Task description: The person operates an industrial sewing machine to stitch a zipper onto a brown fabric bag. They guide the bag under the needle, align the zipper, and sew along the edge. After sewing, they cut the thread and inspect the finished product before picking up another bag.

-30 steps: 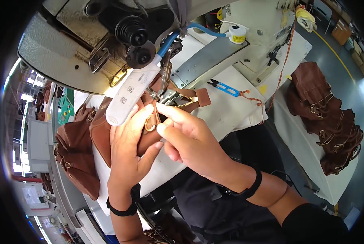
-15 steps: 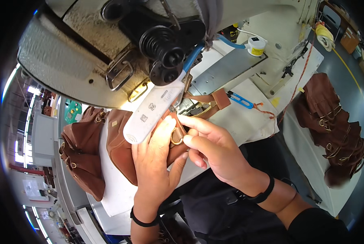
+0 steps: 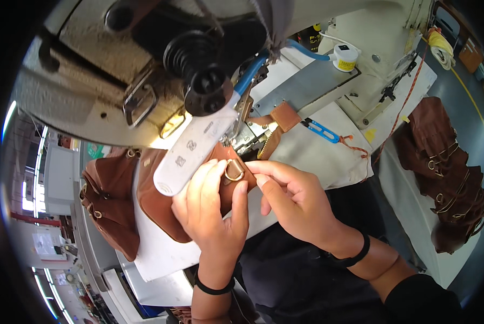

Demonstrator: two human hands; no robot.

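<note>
Under the sewing machine's head (image 3: pixel 74 81), a brown leather bag (image 3: pixel 154 205) lies partly beneath a white oblong attachment (image 3: pixel 188 154). My left hand (image 3: pixel 209 213) holds the bag with fingers together and bent, its thumb below a small tab with a metal D-ring (image 3: pixel 234 171). Right of that ring, my right hand (image 3: pixel 301 210) pinches the bag's leather edge. The metal presser area (image 3: pixel 226 139) is just above my fingertips; how the leather sits under it is partly hidden. A zipper (image 3: pixel 266 146) with a square leather end (image 3: pixel 285 116) extends beyond it.
Blue thread snips (image 3: pixel 323 130) with an orange cord lie on the white worktop (image 3: pixel 334 167). A round white container (image 3: pixel 344 56) stands on the machine bed. More brown bags (image 3: pixel 109 216) lie at the left, and several (image 3: pixel 431 162) are piled on a covered surface at the right.
My right fingertips have moved down from the presser area to the edge beside the D-ring. My left thumb has come up nearer the ring, and more of the tab shows.
</note>
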